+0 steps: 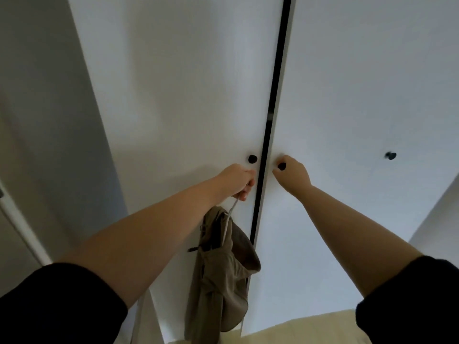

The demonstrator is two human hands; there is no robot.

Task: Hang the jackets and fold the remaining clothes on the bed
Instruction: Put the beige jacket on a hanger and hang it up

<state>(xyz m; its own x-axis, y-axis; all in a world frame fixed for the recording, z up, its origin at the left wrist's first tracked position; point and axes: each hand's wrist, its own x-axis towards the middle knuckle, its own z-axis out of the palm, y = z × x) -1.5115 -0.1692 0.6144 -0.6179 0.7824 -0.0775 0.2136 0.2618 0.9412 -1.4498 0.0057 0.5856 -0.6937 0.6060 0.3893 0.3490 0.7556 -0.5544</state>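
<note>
left hand (237,180) – outstretched, holds hanger (233,208) of jacket (223,281) | right hand (294,173) – curled round knob (282,166)

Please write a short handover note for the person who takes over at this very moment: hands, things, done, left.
Left hand: grips the hook of the white hanger; the khaki jacket hangs on it.
Right hand: holds the black knob of the right wardrobe door; a narrow dark gap shows between the doors.
Done: jacket is on its hanger.
Left: open the door, hang the jacket inside. The bed and other clothes are not in view.
</note>
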